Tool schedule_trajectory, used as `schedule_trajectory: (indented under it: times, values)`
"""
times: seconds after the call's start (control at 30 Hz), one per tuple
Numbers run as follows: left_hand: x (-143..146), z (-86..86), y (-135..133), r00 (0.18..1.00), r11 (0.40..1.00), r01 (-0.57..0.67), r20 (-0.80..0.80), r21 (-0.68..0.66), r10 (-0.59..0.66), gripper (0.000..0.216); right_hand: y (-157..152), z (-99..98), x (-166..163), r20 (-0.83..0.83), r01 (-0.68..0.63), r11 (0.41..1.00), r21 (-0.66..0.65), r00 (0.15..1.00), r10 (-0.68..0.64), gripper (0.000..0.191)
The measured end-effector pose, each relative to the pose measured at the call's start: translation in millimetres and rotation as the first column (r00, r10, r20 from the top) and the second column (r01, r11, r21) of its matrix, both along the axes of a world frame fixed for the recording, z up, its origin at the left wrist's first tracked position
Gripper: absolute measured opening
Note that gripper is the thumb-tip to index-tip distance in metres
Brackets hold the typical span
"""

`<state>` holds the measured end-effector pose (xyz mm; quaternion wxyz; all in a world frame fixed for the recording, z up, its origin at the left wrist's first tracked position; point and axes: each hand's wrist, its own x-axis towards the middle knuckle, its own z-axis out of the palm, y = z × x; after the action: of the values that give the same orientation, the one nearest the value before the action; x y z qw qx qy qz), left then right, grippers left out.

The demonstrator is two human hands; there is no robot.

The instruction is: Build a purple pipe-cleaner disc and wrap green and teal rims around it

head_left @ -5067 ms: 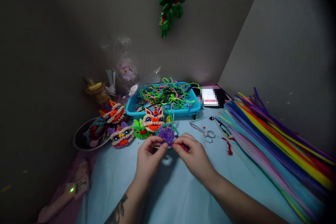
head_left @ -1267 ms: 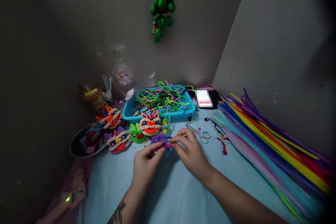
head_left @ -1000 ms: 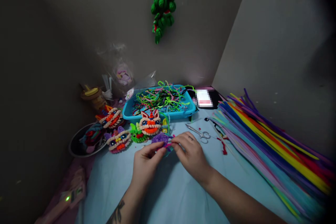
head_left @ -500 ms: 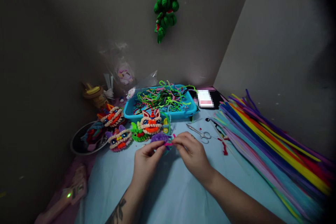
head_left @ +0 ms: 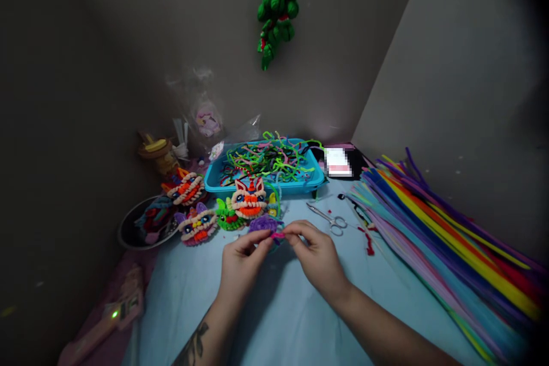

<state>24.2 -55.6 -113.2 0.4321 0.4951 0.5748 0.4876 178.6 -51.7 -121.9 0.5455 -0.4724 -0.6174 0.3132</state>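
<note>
A purple pipe-cleaner piece point(head_left: 262, 223) with a short pink strand point(head_left: 278, 235) sits between my two hands just above the light blue table point(head_left: 274, 309). My left hand point(head_left: 240, 266) pinches its near left edge with thumb and fingers closed. Fingers of my right hand point(head_left: 316, 254) are pinched on the pink strand at the piece's right side. Finished pipe-cleaner animal faces point(head_left: 249, 200) stand just beyond the piece.
A blue tray point(head_left: 266, 182) of mixed pipe-cleaner scraps stands behind. Small scissors point(head_left: 330, 218) lie right of my hands. A long fan of coloured pipe cleaners point(head_left: 446, 240) covers the right side. A dark bowl point(head_left: 141, 226) sits left; a green ornament point(head_left: 277, 6) hangs on the wall.
Over five seconds the purple piece has tilted flatter and lower between my fingers. In the last second my right fingers shifted slightly on the pink strand; the view drifted a little.
</note>
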Motion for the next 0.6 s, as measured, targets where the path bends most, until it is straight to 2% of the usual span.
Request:
schedule_trajectory:
  times: [0.13,0.3,0.37,0.5,0.6]
  values:
    - [-0.5,-3.6,-0.4,1.000,1.000,0.028,-0.004,0.012,-0.028,0.020,1.6,-3.4,-2.7,-0.052,0.031,0.992,-0.118,0.998,-0.038,0.012]
    - [-0.7,-5.2,0.0,0.999,0.999,0.048,-0.009,0.018,-0.047,0.019,2.1,-1.8,-5.1,-0.225,-0.113,0.959,-0.260,0.973,0.054,0.013]
    - [0.0,-4.5,0.3,0.999,0.999,0.041,-0.002,0.009,-0.041,0.019,1.3,0.1,-6.2,-0.245,-0.147,0.947,-0.285,0.966,0.076,0.013]
    - [2.7,-3.5,-0.1,0.999,0.999,0.041,0.012,-0.010,-0.041,0.021,-0.4,0.3,-8.6,-0.194,-0.107,0.946,-0.305,0.980,0.048,0.008]
    - [3.6,-2.9,-1.0,0.998,0.998,0.067,0.021,-0.011,-0.067,0.024,-0.5,-1.3,-9.7,-0.268,-0.161,0.940,-0.300,0.960,0.079,0.008]
